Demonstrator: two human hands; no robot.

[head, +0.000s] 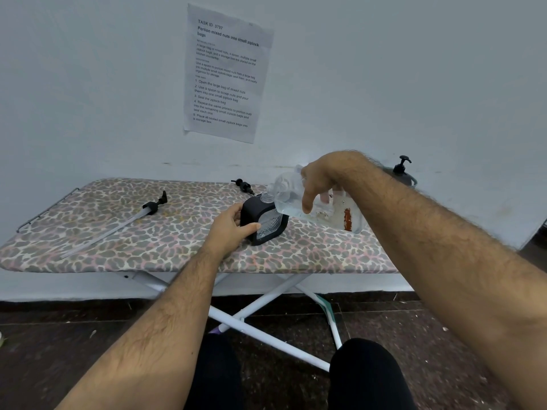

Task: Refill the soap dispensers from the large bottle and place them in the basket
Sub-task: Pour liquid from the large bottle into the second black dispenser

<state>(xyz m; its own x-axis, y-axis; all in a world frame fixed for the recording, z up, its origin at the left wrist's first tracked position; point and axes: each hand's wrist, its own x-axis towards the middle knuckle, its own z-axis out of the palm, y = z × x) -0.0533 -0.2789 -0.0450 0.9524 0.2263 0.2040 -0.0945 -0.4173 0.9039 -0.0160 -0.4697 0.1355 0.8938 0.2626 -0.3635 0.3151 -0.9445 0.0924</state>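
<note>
Dispenser (264, 222) gripped by left hand (231, 224), right hand (321, 179) tipping large bottle (318, 208) above

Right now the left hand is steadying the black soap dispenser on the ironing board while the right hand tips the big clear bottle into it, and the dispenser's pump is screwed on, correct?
Not quite. The head view shows the dispenser open-necked, its pump off; the rest holds.

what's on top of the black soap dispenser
The mouth of the tilted large clear plastic bottle sits over the black soap dispenser's open neck. The right hand hides the bottle's upper side.
</note>
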